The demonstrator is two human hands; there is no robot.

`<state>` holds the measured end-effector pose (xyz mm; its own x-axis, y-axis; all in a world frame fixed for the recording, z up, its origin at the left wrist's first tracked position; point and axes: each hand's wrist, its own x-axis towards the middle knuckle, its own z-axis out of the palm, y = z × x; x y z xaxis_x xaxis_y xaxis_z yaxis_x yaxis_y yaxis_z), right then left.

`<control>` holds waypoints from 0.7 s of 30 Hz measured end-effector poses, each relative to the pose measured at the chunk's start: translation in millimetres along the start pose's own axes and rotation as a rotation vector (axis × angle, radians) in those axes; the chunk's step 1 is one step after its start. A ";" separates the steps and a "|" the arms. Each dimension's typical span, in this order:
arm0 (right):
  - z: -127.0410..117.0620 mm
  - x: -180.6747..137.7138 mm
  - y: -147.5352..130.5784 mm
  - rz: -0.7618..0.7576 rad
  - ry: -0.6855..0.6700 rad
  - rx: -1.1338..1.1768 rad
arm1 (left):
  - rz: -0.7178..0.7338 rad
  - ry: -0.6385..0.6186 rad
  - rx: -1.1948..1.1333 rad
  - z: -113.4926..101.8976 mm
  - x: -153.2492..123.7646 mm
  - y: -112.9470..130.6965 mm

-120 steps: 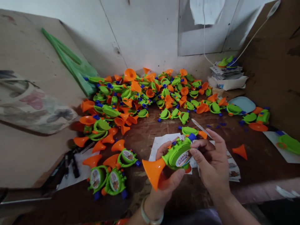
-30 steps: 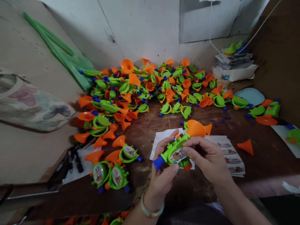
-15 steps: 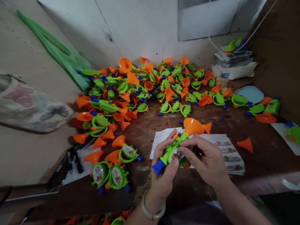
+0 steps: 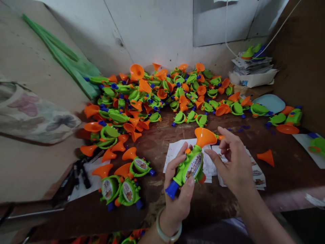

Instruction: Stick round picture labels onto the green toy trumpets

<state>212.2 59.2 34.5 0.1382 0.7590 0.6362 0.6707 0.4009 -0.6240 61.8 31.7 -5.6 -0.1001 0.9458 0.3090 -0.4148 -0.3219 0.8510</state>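
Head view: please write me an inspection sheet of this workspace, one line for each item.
Surface: worn, stained brown wooden table.
Job's things: green toy trumpet with an orange bell, a blue mouthpiece and a side sticker; sticker sheets lie on the table below it.
Clutter: big pile of trumpets at the back; three stickered trumpets near the left hand; one loose orange bell; paper stack.
Grippers: left hand grips the toy trumpet; right hand is open, fingertips near the sticker.
Cables: white cable runs down the wall.
Surroundings: white wall, green bag, floral cloth.
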 end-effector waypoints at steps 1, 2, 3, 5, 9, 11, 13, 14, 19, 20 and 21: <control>0.8 0.1 0.8 -0.004 0.005 0.007 | 0.002 -0.010 0.003 -0.4 -1.1 -0.5; 2.2 0.4 1.2 -0.019 -0.008 0.019 | 0.006 -0.024 0.017 -0.9 -2.2 -0.7; 4.2 0.9 1.9 -0.042 -0.020 0.022 | 0.011 -0.035 0.031 -1.5 -3.3 -0.4; 9.6 2.3 5.9 -0.084 -0.020 -0.027 | 0.013 -0.046 0.037 -4.4 -4.3 1.6; 23.0 1.5 23.7 -0.054 -0.068 -0.067 | 0.015 0.103 0.021 -32.3 5.2 15.7; 32.5 -1.8 29.5 -0.037 -0.268 0.005 | 0.034 0.296 0.037 -65.3 14.7 28.7; 47.0 -4.3 27.8 -0.052 -0.543 0.061 | 0.069 0.523 0.122 -109.4 20.8 44.5; 57.1 -4.5 23.7 -0.061 -0.685 0.071 | 0.050 0.608 0.228 -133.1 21.0 52.3; 136.0 2.7 -15.5 -0.085 -1.070 0.070 | -0.041 0.697 0.541 -217.4 -2.7 68.1; 153.3 3.1 -23.0 -0.085 -1.102 0.064 | -0.064 0.686 0.571 -223.0 -9.4 65.9; 168.6 2.1 -29.5 -0.081 -1.140 0.054 | -0.089 0.670 0.595 -225.3 -15.9 62.9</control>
<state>69.9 135.5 -22.2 -0.6640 0.7425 -0.0885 0.6112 0.4707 -0.6363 -166.4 6.1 -52.6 -0.6733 0.7353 0.0778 0.0722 -0.0393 0.9966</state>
